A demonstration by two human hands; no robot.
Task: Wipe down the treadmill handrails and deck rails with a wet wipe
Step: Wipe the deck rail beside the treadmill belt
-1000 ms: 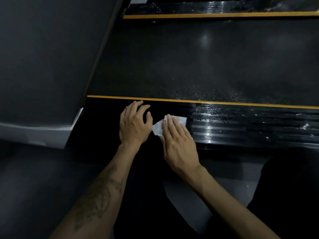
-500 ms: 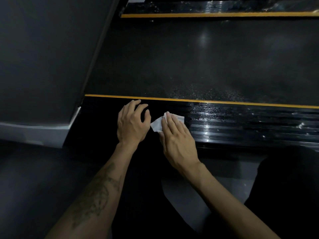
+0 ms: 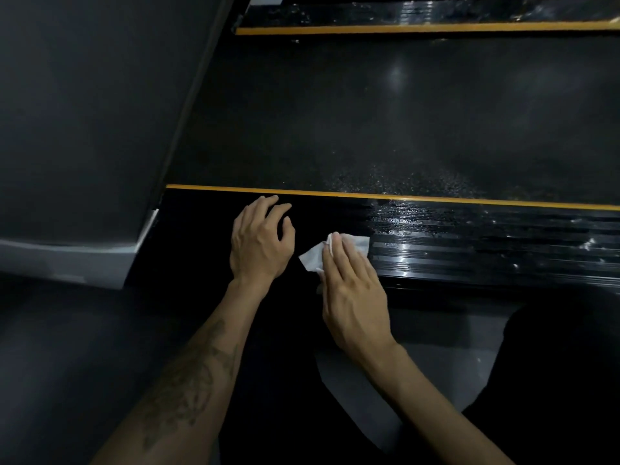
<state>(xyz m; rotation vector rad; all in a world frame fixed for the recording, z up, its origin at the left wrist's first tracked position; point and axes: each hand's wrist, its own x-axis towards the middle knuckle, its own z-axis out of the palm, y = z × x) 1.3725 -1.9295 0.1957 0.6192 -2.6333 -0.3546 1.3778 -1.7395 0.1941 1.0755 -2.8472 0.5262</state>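
The near deck rail [image 3: 469, 250] is black and ribbed, with a yellow stripe along its far edge, and shines wet to the right. My right hand [image 3: 352, 290] lies flat with straight fingers on a white wet wipe [image 3: 312, 258], pressing it onto the rail. My left hand [image 3: 260, 239] rests on the dry left part of the rail, fingers loosely bent, holding nothing. Beyond the stripe lies the dark treadmill belt [image 3: 385, 115]. The far deck rail [image 3: 419, 15], also yellow-edged, runs along the top.
A dark grey motor cover [image 3: 84, 112] with a pale lower edge rises at the left. Grey floor [image 3: 362, 384] shows below the rail between my dark-clothed legs.
My right hand and the wipe have shifted slightly right along the rail, widening the gap to my left hand. My left hand has stayed in place.
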